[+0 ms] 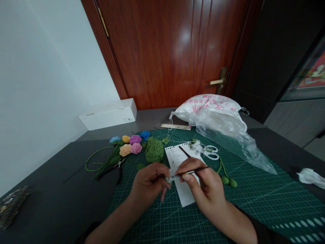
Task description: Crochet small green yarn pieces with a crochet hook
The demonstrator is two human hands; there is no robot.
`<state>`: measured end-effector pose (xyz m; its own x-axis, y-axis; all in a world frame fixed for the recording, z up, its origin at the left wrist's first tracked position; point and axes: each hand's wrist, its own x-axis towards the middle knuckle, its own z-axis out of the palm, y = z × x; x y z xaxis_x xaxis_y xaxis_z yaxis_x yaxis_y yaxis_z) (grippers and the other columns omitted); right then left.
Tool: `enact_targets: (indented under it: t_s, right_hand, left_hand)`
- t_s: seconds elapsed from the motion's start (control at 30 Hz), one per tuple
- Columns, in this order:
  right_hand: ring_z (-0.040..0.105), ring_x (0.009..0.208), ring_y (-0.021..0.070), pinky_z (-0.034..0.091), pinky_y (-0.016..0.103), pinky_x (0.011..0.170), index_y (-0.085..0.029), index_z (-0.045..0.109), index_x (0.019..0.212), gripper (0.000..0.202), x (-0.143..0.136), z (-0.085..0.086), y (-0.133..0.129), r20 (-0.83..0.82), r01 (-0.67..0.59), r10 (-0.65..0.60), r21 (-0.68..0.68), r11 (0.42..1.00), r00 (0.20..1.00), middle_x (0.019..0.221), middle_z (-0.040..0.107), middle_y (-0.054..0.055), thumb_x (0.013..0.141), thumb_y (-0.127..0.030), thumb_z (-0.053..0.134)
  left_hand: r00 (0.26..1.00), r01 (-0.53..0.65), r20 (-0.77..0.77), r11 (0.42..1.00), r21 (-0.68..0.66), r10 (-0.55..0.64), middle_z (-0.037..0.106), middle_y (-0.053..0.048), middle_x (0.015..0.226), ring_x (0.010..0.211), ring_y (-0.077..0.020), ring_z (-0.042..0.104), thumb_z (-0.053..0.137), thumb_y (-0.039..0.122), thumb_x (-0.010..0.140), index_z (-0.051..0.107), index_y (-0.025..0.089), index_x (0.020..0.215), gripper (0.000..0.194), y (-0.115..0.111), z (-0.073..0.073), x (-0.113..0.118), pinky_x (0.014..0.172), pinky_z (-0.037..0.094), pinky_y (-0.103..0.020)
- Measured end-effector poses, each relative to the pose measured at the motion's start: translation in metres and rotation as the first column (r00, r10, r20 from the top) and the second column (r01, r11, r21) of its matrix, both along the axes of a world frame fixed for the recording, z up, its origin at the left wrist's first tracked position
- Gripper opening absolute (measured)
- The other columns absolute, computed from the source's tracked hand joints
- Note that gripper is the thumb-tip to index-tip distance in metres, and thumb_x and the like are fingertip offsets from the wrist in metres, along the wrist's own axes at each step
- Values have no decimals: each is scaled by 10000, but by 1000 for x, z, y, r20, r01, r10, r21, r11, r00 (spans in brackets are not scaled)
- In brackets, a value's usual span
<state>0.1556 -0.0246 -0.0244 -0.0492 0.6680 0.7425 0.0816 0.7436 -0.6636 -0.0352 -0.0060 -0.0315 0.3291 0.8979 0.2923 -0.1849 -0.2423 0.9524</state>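
My left hand (151, 179) pinches a small pale crochet piece (169, 179) over the cutting mat; the fingers partly cover it. My right hand (200, 179) is closed on a thin dark crochet hook (194, 170) with a silvery shaft, its tip touching the pale piece. Beneath the hands lies a handwritten notepad sheet (186, 196), with a dark slim stick (184, 151) across its upper part, one end hidden behind my right hand. Behind my left hand sits a ball of green yarn (154, 149). White scissors (211, 152) lie beside white crocheted flowers (196, 147).
Crocheted flowers (135, 148) on green stems and dark-handled pliers (119, 166) lie at the left. Green stems with leafy ends (232, 183) rest right on the green mat (254, 200). Behind are a white box (109, 115), a ruler (175, 126) and a stuffed white bag (215, 108).
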Motion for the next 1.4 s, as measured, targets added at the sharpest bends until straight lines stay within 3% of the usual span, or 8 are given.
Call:
enact_targets:
  t_s: [0.1, 0.23, 0.53, 0.67, 0.77, 0.9, 1.23, 1.4]
  right_hand:
    - [666, 807, 150, 530, 279, 725, -244, 651, 1039, 122, 3, 4, -1, -95, 78, -87, -91, 993, 992, 920, 680, 16, 1006, -191, 547]
    - [660, 694, 131, 529, 256, 641, -248, 649, 1011, 105, -1, 3, 4, -173, -11, -27, -218, 976, 985, 851, 669, -3, 1018, -256, 544]
    - [639, 607, 121, 507, 244, 597, -220, 641, 937, 130, -4, -1, 5, -124, -58, 29, -238, 970, 992, 703, 640, -29, 1016, -253, 543]
    - [644, 606, 123, 508, 245, 595, -215, 649, 919, 134, -3, 2, 3, -53, -25, 16, -188, 982, 998, 699, 641, -25, 1007, -206, 548]
    - [674, 703, 147, 520, 270, 662, -211, 655, 888, 149, -6, 0, 2, 16, 0, 1, -37, 999, 1000, 769, 685, 9, 989, -151, 563]
    - [692, 814, 188, 545, 321, 737, -213, 653, 909, 157, -9, -6, 3, 58, -88, 84, 76, 993, 995, 835, 710, 42, 995, -143, 542]
    - [647, 735, 161, 517, 289, 675, -231, 641, 963, 112, 0, 2, 2, -146, 107, -137, -196, 975, 980, 836, 663, 12, 1016, -275, 552]
    - [639, 612, 139, 517, 260, 595, -224, 628, 934, 162, -8, -1, 6, -231, -30, -43, -302, 953, 972, 717, 660, -15, 1016, -346, 561]
  left_hand:
    - [1000, 1, -10, 1000, 16, 0, 669, 12, 688, 396, -85, 613, 709, 61, 777, 670, 154, 789, 101, 1, -1, 0, 335, 479, -150]
    - [1000, 3, -20, 1000, 20, -2, 655, 19, 692, 389, -74, 604, 721, 63, 775, 669, 152, 788, 104, 1, -1, 1, 336, 470, -140]
    - [1000, 14, -13, 1000, 10, -13, 662, 25, 703, 401, -69, 605, 726, 69, 782, 663, 166, 798, 117, -1, 2, 3, 351, 487, -139]
    - [1000, 3, -14, 1000, -12, -3, 677, 14, 714, 404, -75, 607, 719, 62, 768, 674, 165, 800, 117, -4, 1, 4, 351, 485, -147]
    - [999, -20, -31, 1000, -24, 19, 677, 23, 671, 372, -72, 582, 724, 50, 740, 683, 169, 820, 149, -4, -3, 4, 333, 460, -141]
    - [999, -39, -39, 998, -53, 37, 652, 44, 596, 330, -72, 543, 727, 59, 718, 669, 177, 819, 165, -1, -8, 5, 304, 423, -137]
    - [994, -101, -47, 995, 20, 102, 651, 24, 656, 375, -78, 585, 667, 47, 743, 657, 162, 748, 116, -2, 5, 3, 332, 460, -153]
    - [993, -96, -50, 989, 115, 103, 669, 4, 692, 395, -75, 590, 653, 41, 767, 674, 161, 763, 123, -4, 1, 2, 350, 470, -153]
